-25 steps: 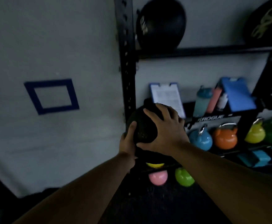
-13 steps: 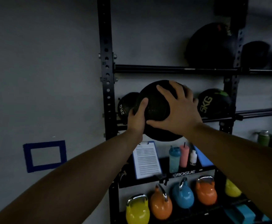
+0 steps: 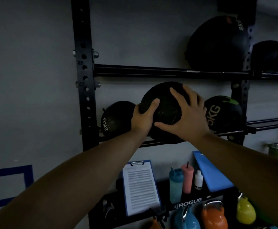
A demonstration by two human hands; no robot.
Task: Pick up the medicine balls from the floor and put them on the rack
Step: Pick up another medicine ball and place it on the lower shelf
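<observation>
Both of my hands grip a black medicine ball (image 3: 165, 111) at the middle shelf rails (image 3: 267, 123) of the black rack (image 3: 83, 76). My left hand (image 3: 144, 119) cups its left underside, and my right hand (image 3: 189, 116) spreads over its right front. The ball sits between a black 2KG ball (image 3: 116, 118) on the left and a black 5KG ball (image 3: 224, 111) on the right. Whether it rests on the rails I cannot tell.
A large black ball (image 3: 217, 45) and another dark ball (image 3: 270, 55) sit on the upper shelf. Below are a clipboard (image 3: 140, 187), bottles (image 3: 181, 182), a blue pad (image 3: 212, 172) and coloured kettlebells (image 3: 214, 215). A blue tape square (image 3: 27, 177) marks the grey wall.
I have raised the ball from waist height up to the middle shelf and moved it in between the 2KG and 5KG balls. The view has closed in on the rack.
</observation>
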